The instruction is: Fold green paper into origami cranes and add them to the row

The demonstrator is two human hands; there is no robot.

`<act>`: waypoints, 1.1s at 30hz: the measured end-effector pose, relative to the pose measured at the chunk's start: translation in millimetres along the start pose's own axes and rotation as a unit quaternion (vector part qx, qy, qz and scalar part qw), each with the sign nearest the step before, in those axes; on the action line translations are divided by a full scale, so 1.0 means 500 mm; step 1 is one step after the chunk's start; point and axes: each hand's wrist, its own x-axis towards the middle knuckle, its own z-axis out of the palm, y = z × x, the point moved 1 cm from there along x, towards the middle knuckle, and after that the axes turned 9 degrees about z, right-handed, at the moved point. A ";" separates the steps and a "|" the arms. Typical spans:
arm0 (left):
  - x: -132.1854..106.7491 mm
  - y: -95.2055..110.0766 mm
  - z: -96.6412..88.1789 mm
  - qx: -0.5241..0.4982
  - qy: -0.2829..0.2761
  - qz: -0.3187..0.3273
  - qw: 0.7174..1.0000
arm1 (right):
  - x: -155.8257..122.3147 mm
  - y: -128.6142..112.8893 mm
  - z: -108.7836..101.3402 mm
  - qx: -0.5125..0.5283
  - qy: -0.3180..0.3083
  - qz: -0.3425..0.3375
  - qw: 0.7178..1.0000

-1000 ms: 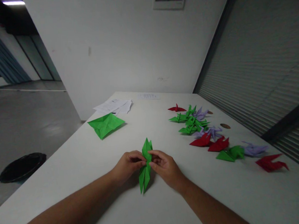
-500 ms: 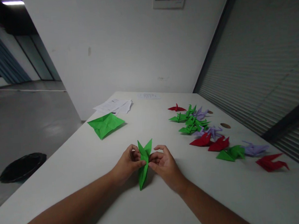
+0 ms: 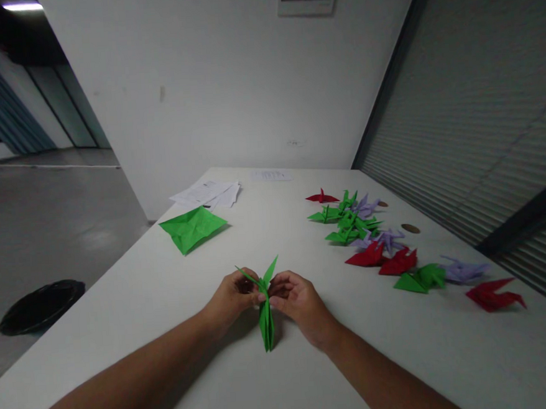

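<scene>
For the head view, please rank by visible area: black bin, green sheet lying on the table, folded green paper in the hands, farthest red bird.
1. Black bin
2. Green sheet
3. Folded green paper, partly hidden by fingers
4. Farthest red bird; its distance leaves true size unsure

The desk (image 3: 248, 390) has a plain white top. Toward its left edge lies a creased green sheet (image 3: 193, 229), with loose white papers (image 3: 206, 191) overlapping behind it and a single page (image 3: 271, 176) near the far edge. Down the right side — beside two brown discs (image 3: 410, 228) — folded paper birds (image 3: 398, 262) sit crowded: green, lilac, red, the nearest red.
</scene>
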 end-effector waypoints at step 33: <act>-0.003 0.015 0.017 -0.014 0.024 0.015 0.999 | -0.002 -0.001 0.007 0.043 -0.031 0.008 0.999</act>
